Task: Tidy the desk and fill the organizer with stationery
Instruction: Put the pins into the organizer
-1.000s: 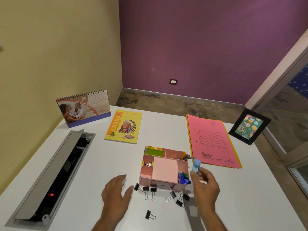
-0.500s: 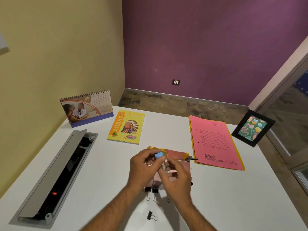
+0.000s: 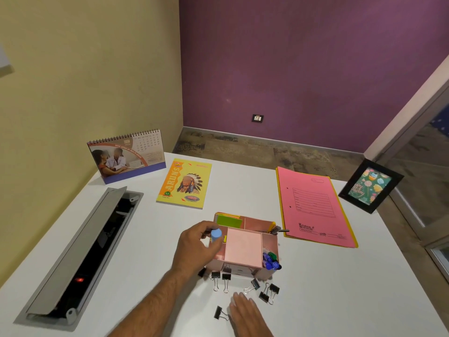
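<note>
Seven or so clips (image 3: 226, 279) loose at lower centre, just below organizer (image 3: 244, 249). Left hand (image 3: 196, 246) pinching blue tube (image 3: 216, 235) over organizer's left compartment. Right hand (image 3: 245, 312) open, empty, beside a clip. Likely next: drop tube in, gather clips.

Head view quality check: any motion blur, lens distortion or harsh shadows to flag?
Head view: the right hand is smeared by motion blur; the left hand holding the blue capped item is fairly sharp. Wide-angle bending shows along the door frame. Lighting is soft; the binder clips cast only faint shadows.
</note>
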